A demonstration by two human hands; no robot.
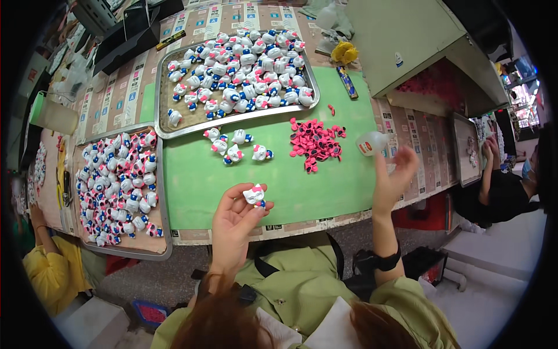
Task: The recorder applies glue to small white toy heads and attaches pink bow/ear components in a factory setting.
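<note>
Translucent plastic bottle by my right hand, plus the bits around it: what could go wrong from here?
The right hand is close to the translucent plastic bottle, so a bump might knock it. The loose heap of small pink-and-black pieces could scatter if brushed. The left hand pinches a small white-and-blue cat figurine, which might slip.

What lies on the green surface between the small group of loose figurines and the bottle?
In the head view, the heap of pink pieces lies between the loose figurines and the bottle.
</note>
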